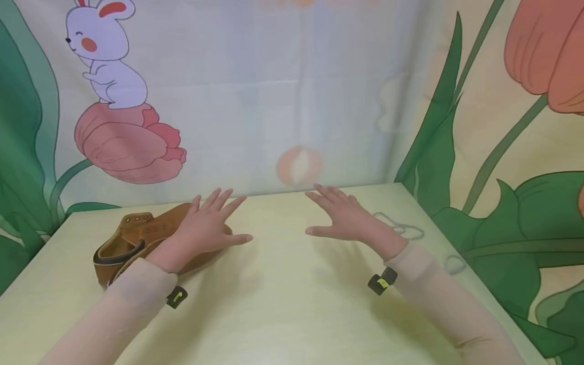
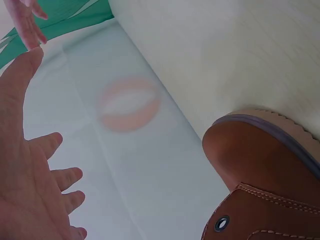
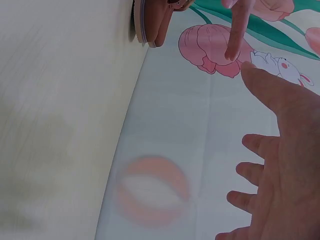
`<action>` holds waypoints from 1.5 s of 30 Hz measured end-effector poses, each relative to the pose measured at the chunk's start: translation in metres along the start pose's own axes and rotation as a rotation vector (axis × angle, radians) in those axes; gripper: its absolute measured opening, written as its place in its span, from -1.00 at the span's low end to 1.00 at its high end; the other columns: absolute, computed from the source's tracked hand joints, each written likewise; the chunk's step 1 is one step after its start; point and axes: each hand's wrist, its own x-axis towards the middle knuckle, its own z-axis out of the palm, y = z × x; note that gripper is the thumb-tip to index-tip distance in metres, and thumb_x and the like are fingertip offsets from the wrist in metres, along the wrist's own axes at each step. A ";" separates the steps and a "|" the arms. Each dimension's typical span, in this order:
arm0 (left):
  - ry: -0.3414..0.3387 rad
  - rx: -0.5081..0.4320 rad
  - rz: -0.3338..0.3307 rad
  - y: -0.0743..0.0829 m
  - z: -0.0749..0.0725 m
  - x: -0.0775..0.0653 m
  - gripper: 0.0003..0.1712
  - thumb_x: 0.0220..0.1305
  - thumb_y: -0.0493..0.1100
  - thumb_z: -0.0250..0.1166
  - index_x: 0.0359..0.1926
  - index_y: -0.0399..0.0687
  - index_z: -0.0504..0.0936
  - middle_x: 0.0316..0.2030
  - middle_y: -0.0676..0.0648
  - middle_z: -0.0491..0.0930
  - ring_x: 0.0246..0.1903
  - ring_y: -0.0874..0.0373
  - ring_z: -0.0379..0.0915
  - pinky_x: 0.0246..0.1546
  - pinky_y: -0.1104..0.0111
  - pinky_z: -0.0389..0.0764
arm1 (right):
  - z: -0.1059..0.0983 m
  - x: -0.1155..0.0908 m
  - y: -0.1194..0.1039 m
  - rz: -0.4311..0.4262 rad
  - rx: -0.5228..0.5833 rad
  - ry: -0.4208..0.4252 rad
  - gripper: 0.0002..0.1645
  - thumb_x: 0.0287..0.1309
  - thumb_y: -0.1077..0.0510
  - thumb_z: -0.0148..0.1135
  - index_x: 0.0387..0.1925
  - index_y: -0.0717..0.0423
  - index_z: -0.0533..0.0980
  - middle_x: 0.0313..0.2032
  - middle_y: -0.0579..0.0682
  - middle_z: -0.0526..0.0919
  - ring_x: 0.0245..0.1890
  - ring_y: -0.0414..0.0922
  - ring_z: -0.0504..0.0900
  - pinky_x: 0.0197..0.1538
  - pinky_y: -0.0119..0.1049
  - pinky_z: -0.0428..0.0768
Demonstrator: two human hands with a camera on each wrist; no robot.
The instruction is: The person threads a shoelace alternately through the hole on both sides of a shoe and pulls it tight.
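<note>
Both hands hover over the table with fingers spread, holding nothing. In the head view the left hand (image 1: 203, 228) is in front of a brown leather shoe (image 1: 118, 248), hiding part of it. The left wrist view shows the shoe's rounded toe (image 2: 250, 150), a ribbed sole edge and an eyelet, apart from the left hand (image 2: 30, 175). My right hand (image 1: 342, 215) is nearest a pale grey shoelace (image 1: 410, 232), which lies loosely looped behind its wrist. In the right wrist view, the right hand (image 3: 290, 150) appears palm on, with the shoe (image 3: 152, 22) far off.
The pale table (image 1: 283, 304) meets a white printed curtain (image 1: 255, 126) at its back edge. Another lace loop (image 1: 454, 264) lies by the right edge. Printed leaves and tulips cover the cloth (image 1: 493, 228) on the right.
</note>
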 end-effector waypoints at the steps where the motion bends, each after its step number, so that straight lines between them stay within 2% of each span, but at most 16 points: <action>1: -0.001 -0.003 -0.002 0.000 -0.001 -0.001 0.06 0.18 0.44 0.20 0.55 0.14 0.02 0.55 -0.24 -0.06 0.54 -0.28 -0.26 0.42 -0.34 -0.23 | 0.001 0.000 0.000 0.000 0.003 0.001 0.05 0.19 -0.36 0.20 0.55 -0.09 0.02 0.58 0.04 -0.05 0.55 0.20 -0.03 0.40 0.40 0.07; 12: 0.030 -0.012 -0.032 -0.010 -0.005 -0.012 0.00 0.21 0.43 0.17 0.53 0.14 0.09 0.53 -0.22 0.03 0.52 -0.29 -0.12 0.40 -0.36 -0.20 | 0.010 0.006 -0.007 -0.065 0.011 0.048 -0.05 0.22 -0.28 0.22 0.50 -0.04 0.14 0.51 0.07 0.17 0.51 0.15 0.16 0.38 0.30 0.23; 19: 0.039 -0.021 -0.010 -0.019 -0.013 -0.021 0.02 0.17 0.37 0.26 0.53 0.14 0.10 0.52 -0.26 0.06 0.50 -0.31 -0.08 0.39 -0.38 -0.16 | 0.014 0.013 -0.015 -0.109 0.023 0.093 -0.13 0.25 -0.21 0.21 0.47 0.01 0.20 0.47 0.07 0.27 0.46 0.11 0.26 0.39 0.21 0.28; 25: 0.025 -0.016 -0.020 -0.031 -0.017 -0.032 0.03 0.16 0.38 0.28 0.52 0.10 0.12 0.50 -0.31 0.07 0.48 -0.35 -0.07 0.38 -0.38 -0.11 | 0.018 0.022 -0.027 -0.137 0.042 0.099 -0.20 0.27 -0.18 0.19 0.44 0.03 0.25 0.45 0.06 0.31 0.45 0.08 0.28 0.39 0.16 0.31; 34: 0.001 -0.022 -0.038 -0.044 -0.013 -0.042 0.05 0.13 0.40 0.29 0.49 0.01 0.19 0.45 -0.34 0.18 0.43 -0.35 0.06 0.38 -0.37 -0.12 | 0.026 0.027 -0.042 -0.179 0.070 0.137 -0.30 0.28 -0.10 0.20 0.36 0.09 0.34 0.32 0.02 0.49 0.33 0.03 0.45 0.36 -0.04 0.41; 37: 0.013 -0.019 -0.036 -0.047 -0.015 -0.046 0.01 0.14 0.35 0.31 0.48 -0.02 0.22 0.43 -0.33 0.24 0.42 -0.33 0.11 0.38 -0.35 -0.06 | 0.027 0.028 -0.046 -0.184 0.072 0.138 -0.32 0.28 -0.09 0.20 0.34 0.09 0.36 0.30 0.02 0.50 0.32 0.02 0.46 0.34 -0.04 0.42; 39: 0.026 -0.012 -0.032 -0.049 -0.016 -0.049 0.00 0.15 0.36 0.31 0.46 -0.05 0.26 0.41 -0.32 0.28 0.39 -0.33 0.17 0.36 -0.33 0.06 | 0.028 0.029 -0.049 -0.191 0.071 0.136 -0.34 0.28 -0.08 0.20 0.33 0.08 0.37 0.29 0.02 0.51 0.32 0.02 0.46 0.34 -0.03 0.43; 41: 0.037 -0.011 -0.026 -0.052 -0.017 -0.051 -0.07 0.15 0.36 0.30 0.39 -0.05 0.34 0.33 -0.28 0.39 0.29 -0.29 0.33 0.29 -0.30 0.25 | 0.029 0.031 -0.051 -0.195 0.071 0.135 -0.35 0.28 -0.08 0.20 0.33 0.07 0.38 0.28 0.01 0.52 0.31 0.02 0.47 0.33 -0.03 0.44; 45: 0.029 -0.027 -0.031 -0.058 -0.018 -0.055 -0.12 0.17 0.37 0.28 0.37 0.01 0.34 0.30 -0.25 0.44 0.23 -0.26 0.40 0.17 -0.23 0.44 | 0.032 0.034 -0.055 -0.202 0.074 0.134 -0.37 0.28 -0.08 0.20 0.31 0.06 0.39 0.27 0.00 0.53 0.29 0.01 0.49 0.32 -0.04 0.45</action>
